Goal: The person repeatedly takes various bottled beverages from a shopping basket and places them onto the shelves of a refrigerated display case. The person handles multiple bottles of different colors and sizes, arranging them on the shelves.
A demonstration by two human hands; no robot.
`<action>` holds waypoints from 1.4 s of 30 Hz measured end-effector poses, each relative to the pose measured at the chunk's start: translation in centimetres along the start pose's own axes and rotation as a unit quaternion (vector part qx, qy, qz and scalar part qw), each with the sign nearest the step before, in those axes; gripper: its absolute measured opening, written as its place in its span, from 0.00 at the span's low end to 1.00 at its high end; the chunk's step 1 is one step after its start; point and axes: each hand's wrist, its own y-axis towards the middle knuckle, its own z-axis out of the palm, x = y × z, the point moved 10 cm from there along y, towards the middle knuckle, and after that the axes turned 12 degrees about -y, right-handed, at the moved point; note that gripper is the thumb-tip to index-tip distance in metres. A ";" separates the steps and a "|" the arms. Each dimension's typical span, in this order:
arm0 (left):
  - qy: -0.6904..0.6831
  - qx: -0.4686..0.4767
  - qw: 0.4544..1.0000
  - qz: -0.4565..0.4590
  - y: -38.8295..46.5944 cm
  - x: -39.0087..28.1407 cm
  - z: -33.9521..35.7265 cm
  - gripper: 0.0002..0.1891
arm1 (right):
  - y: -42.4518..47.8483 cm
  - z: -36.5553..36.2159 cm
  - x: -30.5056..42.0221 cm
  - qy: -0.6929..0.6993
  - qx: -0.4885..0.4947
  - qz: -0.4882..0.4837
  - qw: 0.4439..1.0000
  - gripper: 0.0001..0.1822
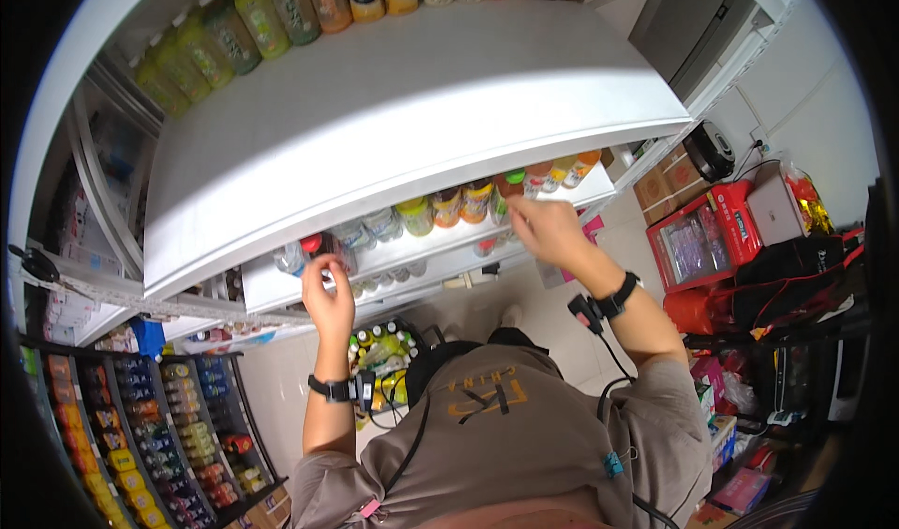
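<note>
A white metal shelf board (pixel 421 115) spans the view before me, with a lower shelf of drink bottles under its front edge. My left hand (pixel 329 294) is at the left end of that lower shelf, fingers bent, beside a dark bottle with a red cap (pixel 310 242); whether it grips the bottle is unclear. Further right, my right hand (pixel 551 228) has curled fingers against or just in front of a green-capped bottle (pixel 500 202); its grip is also hard to make out. Between the hands stand clear bottles (pixel 383 225), a yellow-green bottle (pixel 416 216) and orange-labelled bottles (pixel 475 202).
Green and orange bottles (pixel 263 20) line the upper shelf's back. By my legs stands a dark basket (pixel 430 336) of bottles. A sloped drink rack (pixel 242 388) is at lower left. Cartons (pixel 667 181), a red box (pixel 734 223) and a black bag (pixel 786 266) lie at right.
</note>
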 end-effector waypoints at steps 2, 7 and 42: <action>-0.111 0.042 0.991 -0.064 -0.3 -1.1 1.9 0.05 | 0.6 -4.6 2.6 0.069 -0.060 -0.034 0.995 0.07; -0.264 0.174 0.949 0.002 1.3 -12.6 6.8 0.06 | 5.1 -13.3 3.3 0.084 -0.109 -0.105 0.985 0.07; -0.070 0.025 0.991 0.114 18.4 -27.9 19.6 0.23 | 38.0 -14.8 -5.5 -0.084 -0.188 -0.297 0.932 0.15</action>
